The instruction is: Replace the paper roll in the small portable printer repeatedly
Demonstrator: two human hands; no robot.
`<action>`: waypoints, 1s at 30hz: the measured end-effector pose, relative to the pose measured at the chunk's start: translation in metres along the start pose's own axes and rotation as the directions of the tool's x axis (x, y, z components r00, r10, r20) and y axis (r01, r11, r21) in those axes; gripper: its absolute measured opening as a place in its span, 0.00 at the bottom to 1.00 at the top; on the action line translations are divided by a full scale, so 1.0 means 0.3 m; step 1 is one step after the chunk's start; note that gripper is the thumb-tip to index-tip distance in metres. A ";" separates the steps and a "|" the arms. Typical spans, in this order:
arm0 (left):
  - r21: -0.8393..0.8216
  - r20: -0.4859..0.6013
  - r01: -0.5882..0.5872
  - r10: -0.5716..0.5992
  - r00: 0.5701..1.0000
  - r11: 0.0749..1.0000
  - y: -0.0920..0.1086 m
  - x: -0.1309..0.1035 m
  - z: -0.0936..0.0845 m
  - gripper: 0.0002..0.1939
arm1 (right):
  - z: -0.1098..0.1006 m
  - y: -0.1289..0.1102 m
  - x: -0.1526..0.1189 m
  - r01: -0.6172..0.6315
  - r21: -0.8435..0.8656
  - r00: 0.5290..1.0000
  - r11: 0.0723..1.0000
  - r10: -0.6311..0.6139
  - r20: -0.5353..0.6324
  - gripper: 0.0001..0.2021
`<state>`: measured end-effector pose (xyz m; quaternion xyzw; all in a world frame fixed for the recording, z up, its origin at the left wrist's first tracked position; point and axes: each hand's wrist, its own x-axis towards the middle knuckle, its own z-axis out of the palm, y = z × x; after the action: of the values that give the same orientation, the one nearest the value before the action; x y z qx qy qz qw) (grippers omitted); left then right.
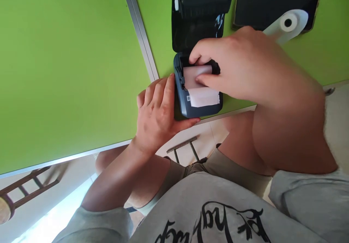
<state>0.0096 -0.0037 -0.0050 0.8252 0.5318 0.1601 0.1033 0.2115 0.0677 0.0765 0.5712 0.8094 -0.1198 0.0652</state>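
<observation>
- Handling the paper roll [191, 76] inside the open dark device [201, 111] looks like the step in hand, most likely seating it and freeing its loose end.
- The roll lies in the device's compartment, with its white paper strip [205, 97] drawn out over the near rim and hanging across the front face; its end looks slightly uneven.
- The right hand [230, 59] reaches in from the right. Its fingers are partly spread, the index finger curled at the far side of the compartment and the thumb resting on the paper; whether they grip the roll or only press it, I cannot tell.
- The left hand [158, 114] lies along the device's left side, fingers straight and close together, thumb stretched out by the near edge. It grips nothing closed and seems to steady the body.
- The lid [200, 32] stands swung back on the far side, over the green tabletop [76, 72].
- The next move calls for light finger pressure, so that the roll sits level while the strip stays straight over the rim, and for the right hand to clear the compartment before the lid is shut.
</observation>
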 end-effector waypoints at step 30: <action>-0.022 0.046 0.029 -0.028 0.999 0.999 -0.002 0.004 -0.011 0.58 | 0.275 0.114 -0.013 0.244 0.667 0.713 0.704 0.336 -0.616 0.16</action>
<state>0.0083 -0.0023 -0.0019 0.8197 0.5391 0.1459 0.1271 0.2423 0.0530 -0.0060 0.5734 0.6447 -0.1937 -0.4670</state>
